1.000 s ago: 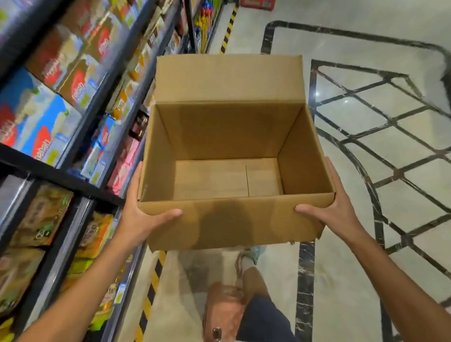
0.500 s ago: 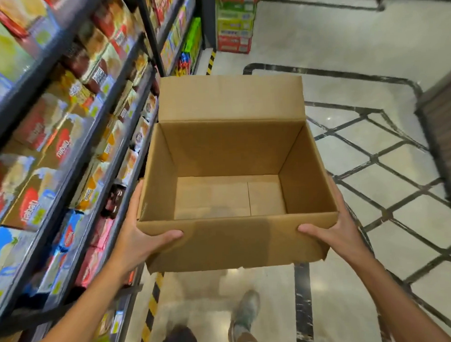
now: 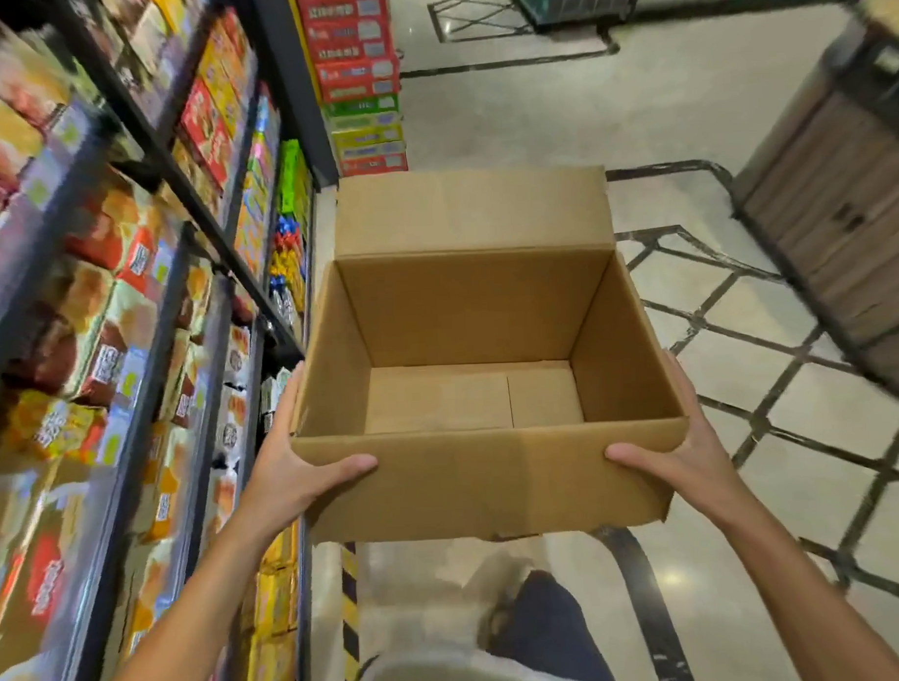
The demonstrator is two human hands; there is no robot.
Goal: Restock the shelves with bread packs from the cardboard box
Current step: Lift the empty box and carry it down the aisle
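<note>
Head view, aisle beside the shelves [image 3: 146, 310]. I hold the box [image 3: 485, 390] out in front at about waist height, open top up, its far flap standing upright. My left hand [image 3: 289, 468] clasps the near left corner, thumb laid across the front wall and the fingers wrapped round the side, out of sight. My right hand [image 3: 691, 459] grasps the near right corner the same way. The box interior shows only its bare cardboard bottom — no bread packs can be seen in it, so I judge the restocking from this box finished or nearly so. The shelves at left are full of packaged goods, blurred; I cannot tell which of them are bread.

Risks from here, as I judge them:
- The left corner of the box rides just beside the shelf edges — it could clip one and knock packs down.
- The box hides the floor [image 3: 531, 108] directly ahead; a misstep is possible.
- The grip is on two corners only, so the light box could twist or slip if one hand lets go.
</note>
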